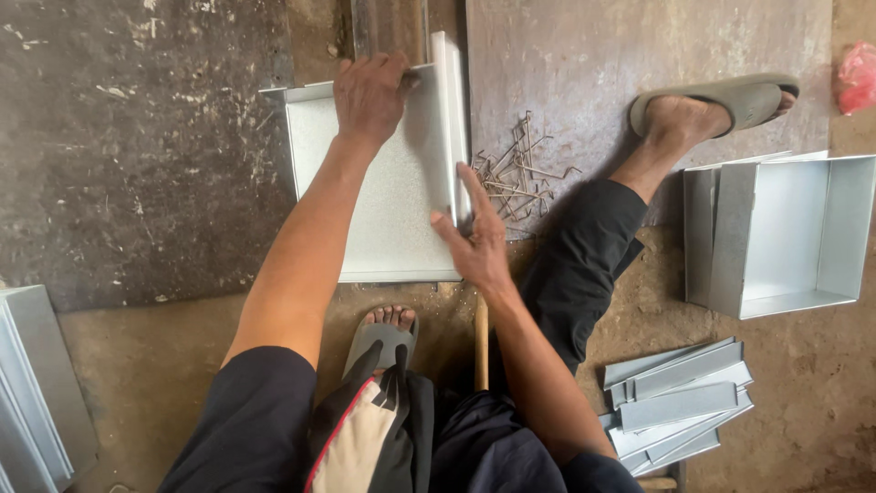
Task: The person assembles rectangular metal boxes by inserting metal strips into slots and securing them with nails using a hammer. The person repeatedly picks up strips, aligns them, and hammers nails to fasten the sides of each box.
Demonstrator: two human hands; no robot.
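Observation:
A shallow galvanized sheet-metal tray [374,201] lies on the floor in front of me, its side walls folded up. My left hand [370,91] presses down on the tray's far right corner, fingers curled over the raised right wall [449,119]. My right hand [474,233] rests against the near end of that same wall, fingers spread along its outer face. A pile of thin bent metal wires [520,178] lies just right of the tray.
A finished metal box [785,233] stands at the right. Several folded metal strips [680,397] are stacked at the lower right, and more sheets [32,383] at the lower left. My sandalled feet [712,105] [385,333] rest on the floor. A wooden handle [481,342] lies by my leg.

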